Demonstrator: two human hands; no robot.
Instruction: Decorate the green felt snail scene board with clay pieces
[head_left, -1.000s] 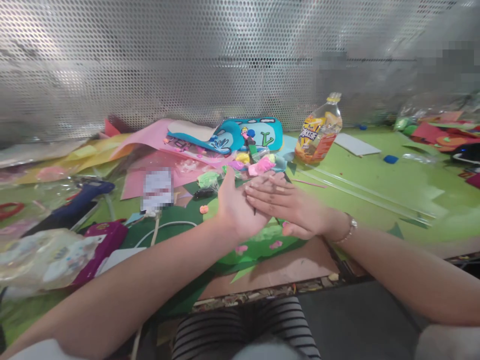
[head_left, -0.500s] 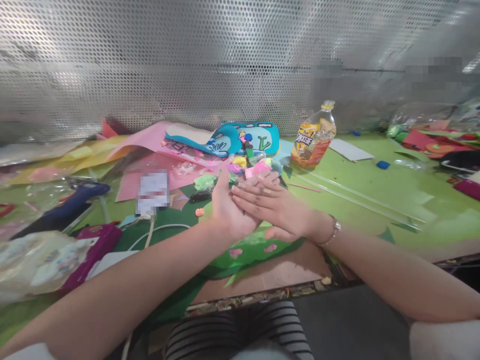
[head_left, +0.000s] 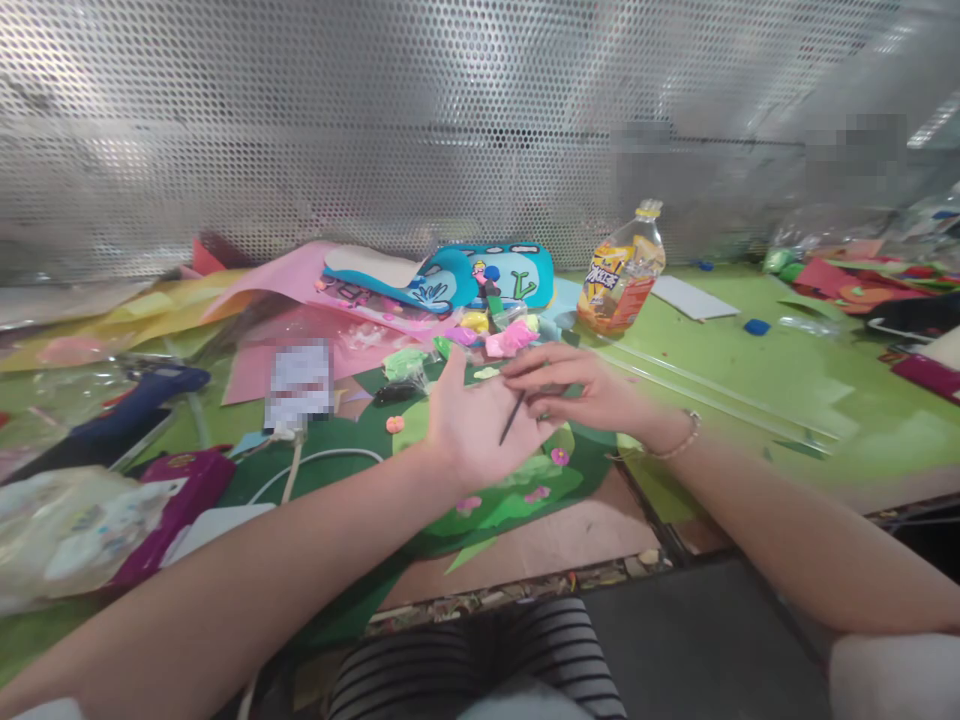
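My left hand (head_left: 476, 425) is held palm up, flat with the thumb apart. Across its palm lies a thin, dark strand that looks like rolled clay (head_left: 512, 418). From the right, my right hand (head_left: 574, 388) reaches over the left fingers, thumb and fingertips closed around the strand's upper end. Beneath both hands is a green layered sheet (head_left: 517, 510) decorated with small pink and purple flowers (head_left: 559, 457). Just beyond are wrapped lumps of pink clay (head_left: 512, 338) and light green clay (head_left: 405, 362), plus a dark wrapped lump (head_left: 401, 390).
A drink bottle (head_left: 622, 270) stands at the back, beside blue decorated cutouts (head_left: 525, 275). On the left are a white charger with a cable (head_left: 296, 465), a blue-handled tool (head_left: 169, 385) and a purple pack (head_left: 180, 500). Clear sticks (head_left: 720, 395) lie to the right.
My right hand was flat over the left palm; it has lifted and drawn back, its fingers now bent. The dark strand on my left palm has come into view.
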